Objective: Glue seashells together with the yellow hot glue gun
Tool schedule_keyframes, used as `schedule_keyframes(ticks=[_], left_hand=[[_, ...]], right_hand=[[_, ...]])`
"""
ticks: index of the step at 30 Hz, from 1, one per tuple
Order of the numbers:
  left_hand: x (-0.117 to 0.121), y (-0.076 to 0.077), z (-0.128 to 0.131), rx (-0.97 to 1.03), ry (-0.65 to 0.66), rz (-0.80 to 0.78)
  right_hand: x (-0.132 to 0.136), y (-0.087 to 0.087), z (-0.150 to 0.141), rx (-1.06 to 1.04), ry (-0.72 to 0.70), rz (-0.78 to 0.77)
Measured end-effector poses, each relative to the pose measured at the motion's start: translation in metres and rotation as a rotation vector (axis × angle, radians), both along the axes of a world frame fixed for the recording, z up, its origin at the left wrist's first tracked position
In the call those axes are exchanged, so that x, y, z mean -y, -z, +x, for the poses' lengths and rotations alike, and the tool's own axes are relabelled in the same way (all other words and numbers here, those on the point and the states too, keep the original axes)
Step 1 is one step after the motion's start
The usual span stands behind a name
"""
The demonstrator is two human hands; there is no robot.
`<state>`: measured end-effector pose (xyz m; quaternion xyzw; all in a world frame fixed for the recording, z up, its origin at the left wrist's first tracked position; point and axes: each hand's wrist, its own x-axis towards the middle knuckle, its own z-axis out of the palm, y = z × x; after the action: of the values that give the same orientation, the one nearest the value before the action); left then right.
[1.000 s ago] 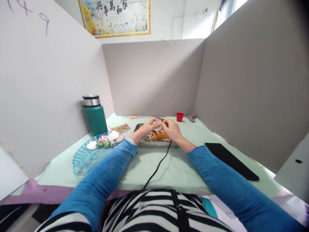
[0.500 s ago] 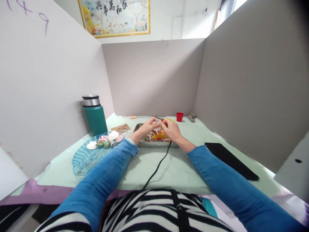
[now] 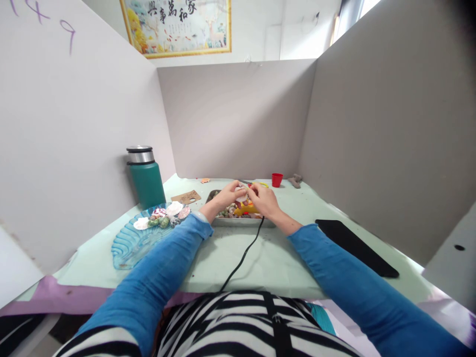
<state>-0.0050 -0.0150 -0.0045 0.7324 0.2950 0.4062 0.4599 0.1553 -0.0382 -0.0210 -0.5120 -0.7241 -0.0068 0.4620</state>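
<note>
My left hand (image 3: 227, 195) is closed around a white shell (image 3: 241, 195), holding it up over a metal tray (image 3: 238, 222). At the shell's right side my right hand (image 3: 263, 199) pinches with thumb and fingers; what sits between those fingertips is hidden. Below the hands, in the tray, lies a yellow tool that looks like a glue gun (image 3: 246, 208), with a black cord (image 3: 243, 255) running toward me. Small shells (image 3: 227, 212) in mixed colours fill the tray around it. To the left, a blue scalloped glass plate (image 3: 128, 245) carries several shells along its far side.
A green bottle (image 3: 147, 181) stands behind the plate, near a brown card (image 3: 186, 197). Yellow-handled scissors (image 3: 262, 185), a red cup (image 3: 276, 180) and a grey lump (image 3: 295, 181) lie at the back. A black flat pad (image 3: 357, 248) is at right. Grey panels (image 3: 238, 119) enclose the table.
</note>
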Motion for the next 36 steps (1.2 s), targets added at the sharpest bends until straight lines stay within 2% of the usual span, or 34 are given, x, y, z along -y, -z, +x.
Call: schedule_keyframes(ticks=[15, 19, 36], left_hand=[[0.0014, -0.0019, 0.0018, 0.026, -0.017, -0.054], [0.0017, -0.0017, 0.0027, 0.007, -0.056, -0.030], [-0.0012, -0.0004, 0.0006, -0.076, -0.073, 0.004]], right_hand=[[-0.0017, 0.0011, 0.0005, 0.013, 0.011, -0.024], [-0.0028, 0.0018, 0.0008, 0.034, 0.023, -0.032], [0.0045, -0.0025, -0.0021, 0.037, -0.046, -0.034]])
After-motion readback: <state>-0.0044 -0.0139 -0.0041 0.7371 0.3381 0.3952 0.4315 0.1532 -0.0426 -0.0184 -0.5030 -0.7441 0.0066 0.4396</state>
